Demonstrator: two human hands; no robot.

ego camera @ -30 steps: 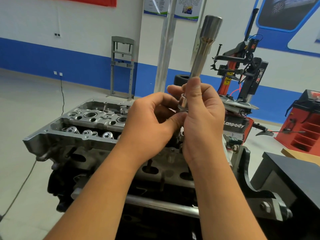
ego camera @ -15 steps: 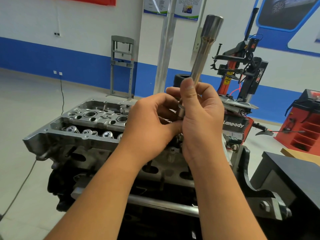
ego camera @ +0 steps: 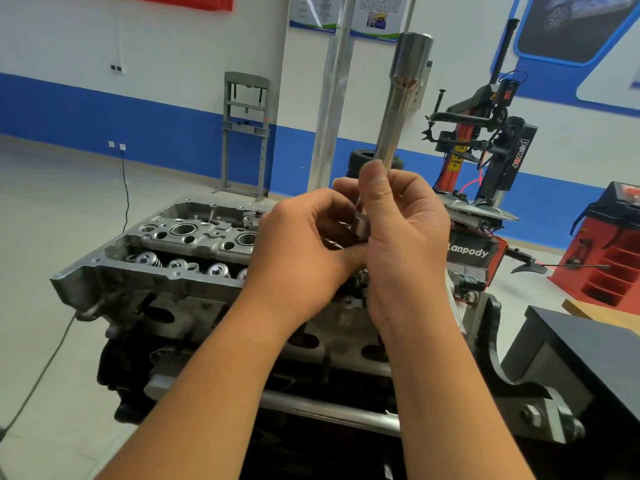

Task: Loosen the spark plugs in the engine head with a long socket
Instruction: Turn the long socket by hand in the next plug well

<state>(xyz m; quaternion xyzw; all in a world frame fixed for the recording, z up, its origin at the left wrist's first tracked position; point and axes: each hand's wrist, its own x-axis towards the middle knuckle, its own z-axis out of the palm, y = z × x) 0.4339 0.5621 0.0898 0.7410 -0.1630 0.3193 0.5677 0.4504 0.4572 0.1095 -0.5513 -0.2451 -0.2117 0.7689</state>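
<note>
Your right hand [ego camera: 401, 237] grips the long socket [ego camera: 398, 112] upright at centre frame, above the engine head [ego camera: 180, 244]; your left hand [ego camera: 304, 251] pinches something at its base, perhaps fitting a driver.

1. An automotive workshop, likely a training one.
2. A bare engine head [ego camera: 194, 244] sits on a stand, valve springs exposed.
3. A tyre changer [ego camera: 485, 161] stands behind it, a tyre [ego camera: 360, 161] beside.
4. A grey shop press [ego camera: 246, 133] stands against the blue-striped wall [ego camera: 104, 112], with posters [ego camera: 346, 12] above.
5. A red machine [ego camera: 613, 244] stands at right.
</note>
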